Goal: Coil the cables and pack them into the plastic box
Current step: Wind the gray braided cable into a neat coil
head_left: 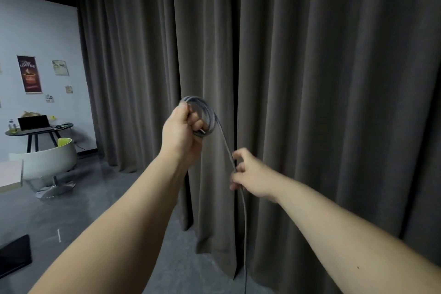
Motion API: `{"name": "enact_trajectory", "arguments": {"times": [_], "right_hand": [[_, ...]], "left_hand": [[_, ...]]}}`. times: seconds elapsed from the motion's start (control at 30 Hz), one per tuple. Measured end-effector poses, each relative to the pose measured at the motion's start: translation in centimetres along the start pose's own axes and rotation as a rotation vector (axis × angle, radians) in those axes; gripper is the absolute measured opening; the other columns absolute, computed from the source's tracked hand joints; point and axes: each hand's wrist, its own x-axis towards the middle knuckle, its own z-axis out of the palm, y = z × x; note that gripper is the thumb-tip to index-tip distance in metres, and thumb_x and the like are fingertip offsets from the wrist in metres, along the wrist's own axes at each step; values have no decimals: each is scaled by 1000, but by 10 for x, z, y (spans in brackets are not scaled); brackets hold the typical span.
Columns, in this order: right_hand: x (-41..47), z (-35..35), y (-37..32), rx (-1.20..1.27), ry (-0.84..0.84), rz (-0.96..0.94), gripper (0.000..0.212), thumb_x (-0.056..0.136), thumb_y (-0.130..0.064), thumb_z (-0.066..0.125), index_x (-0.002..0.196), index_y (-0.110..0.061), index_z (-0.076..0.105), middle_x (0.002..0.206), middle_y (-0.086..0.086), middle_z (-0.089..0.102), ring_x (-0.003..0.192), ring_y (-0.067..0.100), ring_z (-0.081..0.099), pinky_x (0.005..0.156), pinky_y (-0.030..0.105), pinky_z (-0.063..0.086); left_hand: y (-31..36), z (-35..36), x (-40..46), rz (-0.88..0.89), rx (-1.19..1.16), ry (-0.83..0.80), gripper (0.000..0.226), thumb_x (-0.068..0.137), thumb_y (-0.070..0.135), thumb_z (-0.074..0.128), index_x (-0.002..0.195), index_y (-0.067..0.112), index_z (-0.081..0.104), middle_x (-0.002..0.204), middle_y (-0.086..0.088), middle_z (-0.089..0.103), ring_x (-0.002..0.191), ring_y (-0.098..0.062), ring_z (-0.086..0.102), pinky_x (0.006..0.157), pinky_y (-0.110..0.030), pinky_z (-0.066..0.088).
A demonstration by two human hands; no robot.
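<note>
Left hand [182, 126] grips the gray cable [210, 114] coil, raised before the dark curtain [310, 79] | Right hand [250, 175], lower right of the coil, pinches the loose tail | Tail hangs straight down toward the floor | Plastic box unseen

A dark red poster [29, 73] hangs on the pale wall [40, 38] at the far left. Near its top the word "COFFEE" reads in light capital letters, with a smaller script line above it too blurred to make out. Lettering lower on the poster is also illegible. The smaller paper sheets [60, 67] pinned beside it carry no print that can be read.
</note>
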Motion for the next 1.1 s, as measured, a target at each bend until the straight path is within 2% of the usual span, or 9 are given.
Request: {"name": "enact_trajectory", "arguments": {"times": [0.1, 0.17, 0.23, 0.3, 0.47, 0.6, 0.73, 0.9, 1.1], "right_hand": [[-5, -2, 10, -22, 224, 22, 17, 92, -8, 47, 88, -25, 47, 79, 6, 59, 69, 25, 66, 60, 37, 50], [-8, -14, 2, -348, 418, -89, 11, 94, -15, 47, 88, -22, 51, 79, 2, 59, 72, 26, 59, 63, 38, 49], [-15, -24, -20, -715, 384, -257, 14, 97, -21, 45, 99, -24, 59, 94, 0, 60, 87, 27, 58, 66, 33, 42], [-24, -31, -50, -836, 205, -390, 21, 98, -25, 46, 110, -25, 63, 106, -1, 58, 97, 25, 57, 73, 28, 39], [-34, -36, -90, -639, 67, -566, 21, 94, -23, 55, 109, -23, 70, 100, -5, 54, 96, 15, 55, 88, 30, 43], [-27, -37, -84, -324, 220, -632, 16, 90, -13, 61, 99, -16, 74, 91, 3, 59, 84, 14, 58, 82, 24, 44], [-24, -33, -81, -51, 398, -650, 4, 83, -11, 71, 86, -13, 73, 81, 2, 64, 77, 13, 61, 74, 26, 47], [-23, -39, -76, 60, 603, -552, 34, 66, -33, 85, 63, -17, 56, 54, -9, 47, 52, 5, 41, 53, 17, 35], [-26, -20, -64, 23, 577, -541, 16, 97, -24, 53, 104, -16, 64, 97, -2, 67, 89, 9, 62, 82, 23, 49]], "left_hand": [[14, -6, 6, 47, -74, 81, 35, 106, 19, 35, 70, 20, 38, 52, 8, 30, 44, -5, 26, 47, -16, 29], [17, -9, 5, 114, 69, 85, 35, 105, 16, 35, 70, 20, 36, 54, 9, 32, 46, -6, 26, 49, -18, 26], [13, -11, 0, 193, 367, 48, 33, 103, 15, 35, 70, 20, 34, 55, 11, 34, 51, -6, 28, 54, -22, 25], [7, -13, -6, 248, 631, -8, 34, 104, 19, 36, 70, 20, 33, 53, 14, 36, 52, -5, 31, 54, -21, 30], [1, -18, -21, 242, 872, -174, 30, 106, 25, 35, 78, 15, 41, 62, 8, 40, 58, -6, 36, 59, -25, 35], [-3, -18, -36, 144, 775, -333, 33, 106, 24, 34, 90, -1, 49, 78, -8, 41, 71, -14, 39, 65, -21, 42], [-1, -13, -44, 139, 672, -417, 28, 96, 33, 35, 78, 13, 40, 61, 7, 29, 57, -9, 23, 53, -22, 22], [0, -9, -50, 145, 685, -419, 37, 102, 28, 39, 68, 15, 37, 52, 14, 32, 48, -5, 24, 47, -18, 26], [-2, -2, -57, 60, 479, -253, 41, 105, 27, 38, 66, 13, 39, 50, 6, 29, 46, -11, 23, 51, -27, 26]]}}
